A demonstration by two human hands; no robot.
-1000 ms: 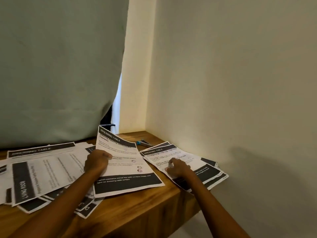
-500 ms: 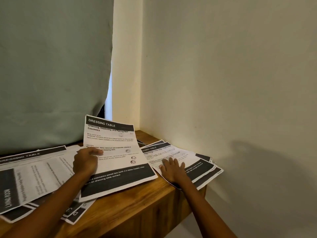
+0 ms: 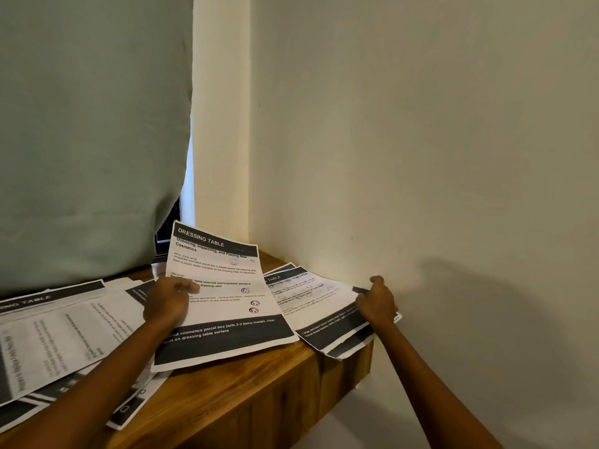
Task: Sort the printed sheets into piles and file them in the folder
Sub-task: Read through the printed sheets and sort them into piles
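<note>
My left hand (image 3: 168, 303) pinches the left edge of a printed sheet (image 3: 223, 296) headed "DRESSING TABLE", its top end tilted up off the wooden shelf (image 3: 246, 387). To its right lies a small pile of similar sheets (image 3: 317, 306) in the shelf's corner, overhanging the right end. My right hand (image 3: 377, 303) grips that pile's right edge beside the wall, fingers curled round the paper. A loose spread of further sheets (image 3: 64, 332) covers the left of the shelf. No folder is in view.
A pale green curtain (image 3: 90, 140) hangs behind the shelf on the left. Cream walls (image 3: 421, 157) meet in a corner right behind the pile. The shelf's front edge and right end drop off to the floor.
My right hand slid from the middle of the corner pile to its right edge and curled round it. The left hand keeps hold of its raised sheet. The view shifted slightly.
</note>
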